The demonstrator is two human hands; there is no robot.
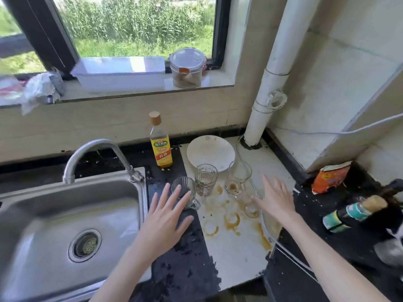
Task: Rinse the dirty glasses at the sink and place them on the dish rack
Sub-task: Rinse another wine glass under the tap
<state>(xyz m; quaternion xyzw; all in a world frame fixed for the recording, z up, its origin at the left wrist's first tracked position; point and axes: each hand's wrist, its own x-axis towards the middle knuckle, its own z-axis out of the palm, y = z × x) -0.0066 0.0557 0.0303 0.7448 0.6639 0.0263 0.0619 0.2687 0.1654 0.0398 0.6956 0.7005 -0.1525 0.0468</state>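
Note:
Three clear dirty glasses stand on the counter right of the steel sink (26,216): a tilted-looking stemmed glass (185,190) nearest the sink, a ribbed tumbler (206,178) behind it, and a stemmed glass (238,178) with brown residue at its bottom. A fourth small glass (251,209) lies low by my right hand. My left hand (166,221) hovers with fingers spread, its fingertips in front of the nearest glass. My right hand (275,200) is spread flat beside the small glass. Neither hand holds anything. No dish rack is in view.
A curved faucet (96,150) arches over the sink. A yellow-labelled bottle (160,147) and a white plate (210,152) stand behind the glasses. Brown ring stains (232,221) mark the white board. An orange bag (331,178) and dark bottles (353,211) sit at right.

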